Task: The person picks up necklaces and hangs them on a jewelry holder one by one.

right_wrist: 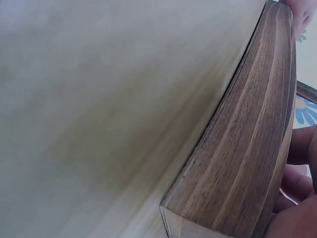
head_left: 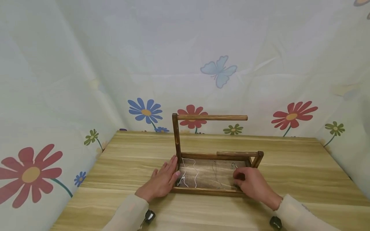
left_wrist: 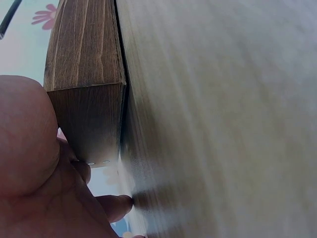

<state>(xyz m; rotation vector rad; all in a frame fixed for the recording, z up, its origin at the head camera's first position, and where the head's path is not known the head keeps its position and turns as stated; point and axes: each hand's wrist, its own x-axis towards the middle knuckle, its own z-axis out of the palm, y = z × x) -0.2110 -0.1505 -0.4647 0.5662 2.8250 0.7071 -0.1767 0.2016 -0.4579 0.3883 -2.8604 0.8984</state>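
From where I stood, the right hand was bent over the right end of a wooden tray, much nearer than the other hand to the rightmost chain. That chain lay inside the tray, its visible end just beyond the curled fingers, towards the tray's back wall, its short visible length running front to back. The rest went out of sight by the hand, so I could not tell whether thumb and forefinger pinched it or only hung beside it. That closeness, I judged, was what mattered most.

The left hand gripped nothing that I could see; its fingers were nearly straight and lay along the tray's left end, perhaps to steady it.

Across the tray floor, a thin middle chain ran roughly front to back, and a wavy silvery chain lay towards the left end.

A tall post rose at the back left with an upper bar pointing right. At the back right a short post bore a lower bar pointing left, above the back wall and behind the right hand; lifting straight up near the back could, I thought, snag there. The tray sat on the tabletop.
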